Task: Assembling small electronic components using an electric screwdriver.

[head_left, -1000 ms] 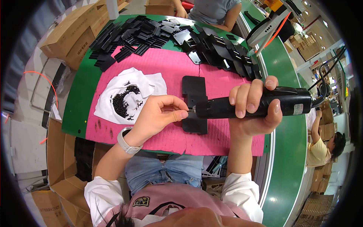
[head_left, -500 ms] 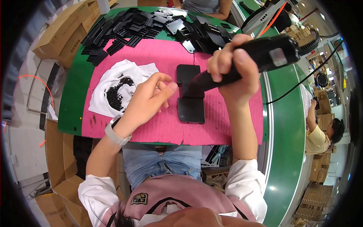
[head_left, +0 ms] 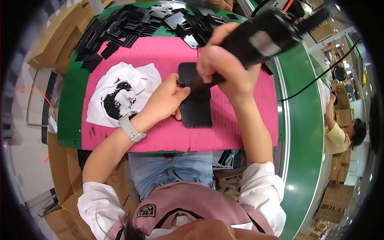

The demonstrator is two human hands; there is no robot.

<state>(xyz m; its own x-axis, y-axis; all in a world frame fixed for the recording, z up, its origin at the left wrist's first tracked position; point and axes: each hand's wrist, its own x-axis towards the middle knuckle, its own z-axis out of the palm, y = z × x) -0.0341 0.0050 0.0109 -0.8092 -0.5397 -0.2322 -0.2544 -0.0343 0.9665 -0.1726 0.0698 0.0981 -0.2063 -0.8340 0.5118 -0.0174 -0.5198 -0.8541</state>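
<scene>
My right hand (head_left: 229,72) is gripping a corded electric screwdriver (head_left: 259,38) over a notched black plate (head_left: 197,113) on the pink mat (head_left: 227,130), my half-curled left hand (head_left: 167,98) is resting at the plate's edge, its hold unclear

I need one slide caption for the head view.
Left hand at a black part, right hand holding a black power tool over it.

On the table (head_left: 69,124), a mat (head_left: 168,52) bears a plate (head_left: 196,114), left of it a cloth (head_left: 139,86) with screws (head_left: 111,105) on top; loose parts (head_left: 128,28) lie beyond, far side.
</scene>
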